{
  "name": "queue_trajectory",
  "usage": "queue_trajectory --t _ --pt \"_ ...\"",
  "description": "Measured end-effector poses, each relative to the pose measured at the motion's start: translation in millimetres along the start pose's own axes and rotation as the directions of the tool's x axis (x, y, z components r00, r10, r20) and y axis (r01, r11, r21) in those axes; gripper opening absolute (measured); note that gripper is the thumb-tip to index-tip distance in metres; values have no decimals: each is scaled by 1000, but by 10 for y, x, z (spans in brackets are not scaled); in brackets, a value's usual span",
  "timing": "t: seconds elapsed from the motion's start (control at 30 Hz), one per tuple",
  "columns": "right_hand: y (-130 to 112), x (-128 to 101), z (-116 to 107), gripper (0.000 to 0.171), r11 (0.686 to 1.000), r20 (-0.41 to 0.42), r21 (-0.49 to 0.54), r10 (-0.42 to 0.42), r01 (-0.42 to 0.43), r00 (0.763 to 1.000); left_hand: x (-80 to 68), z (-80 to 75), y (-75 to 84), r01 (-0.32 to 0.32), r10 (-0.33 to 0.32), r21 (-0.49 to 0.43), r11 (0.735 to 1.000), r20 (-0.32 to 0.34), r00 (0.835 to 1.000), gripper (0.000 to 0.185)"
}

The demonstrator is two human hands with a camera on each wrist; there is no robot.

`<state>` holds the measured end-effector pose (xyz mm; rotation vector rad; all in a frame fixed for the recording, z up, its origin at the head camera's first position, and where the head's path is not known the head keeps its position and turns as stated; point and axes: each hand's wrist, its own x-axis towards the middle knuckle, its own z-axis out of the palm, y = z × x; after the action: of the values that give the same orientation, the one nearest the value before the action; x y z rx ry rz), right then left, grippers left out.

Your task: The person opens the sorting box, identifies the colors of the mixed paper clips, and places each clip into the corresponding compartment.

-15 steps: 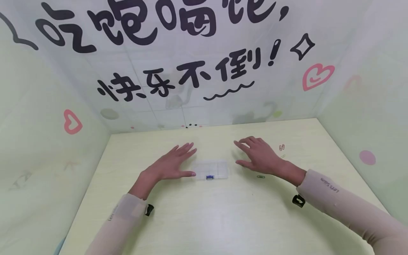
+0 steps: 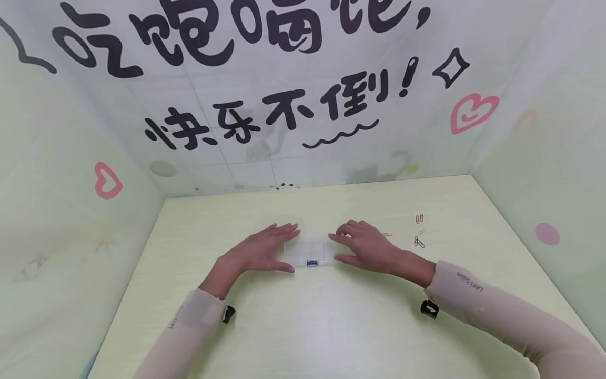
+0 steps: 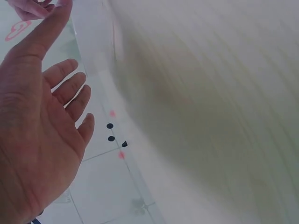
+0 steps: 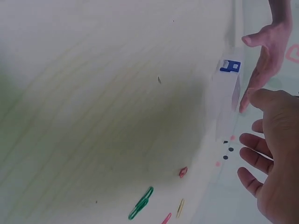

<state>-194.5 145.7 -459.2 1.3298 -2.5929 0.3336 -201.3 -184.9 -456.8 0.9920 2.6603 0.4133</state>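
Note:
A clear plastic box (image 2: 310, 247) with a blue latch (image 2: 312, 262) on its front side lies on the table between the two hands. My left hand (image 2: 260, 251) is at the box's left end, fingers extended and thumb spread apart toward the front. At the right end, my right hand (image 2: 371, 248) has its fingers loosely bent, fingertips right by the box's edge. Neither palm holds anything in the wrist views, where the left palm (image 3: 42, 126) and the right hand (image 4: 285, 140) show relaxed fingers. The box (image 4: 226, 91) stands beyond the right fingers.
Several paper clips lie right of the box: a red pair (image 2: 419, 218), a yellow clip (image 2: 421, 232) and a dark pair (image 2: 419, 242). A green paper clip (image 4: 141, 203) shows near the right hand. Printed fabric walls (image 2: 255, 168) enclose the table's back and sides.
Both hands have closed in on the box, the right one moving left and toward the front, the left one slightly right. A dark pair of clips has come into view; the green clip is now covered.

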Motion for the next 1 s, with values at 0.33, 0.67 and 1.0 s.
queue_trajectory --t 0.33,0.67,1.0 --pt "-136 100 197 34 992 -80 3 -122 123 989 -2 18 57 41 -40 -66 997 19 999 100" --pt "-231 159 363 22 987 -147 70 -134 145 980 33 49 48 21 -21 -75 997 -1 1000 91" --pt "-260 175 425 11 981 -200 35 -180 191 963 61 61 67 -13 11 -57 998 -37 999 85"
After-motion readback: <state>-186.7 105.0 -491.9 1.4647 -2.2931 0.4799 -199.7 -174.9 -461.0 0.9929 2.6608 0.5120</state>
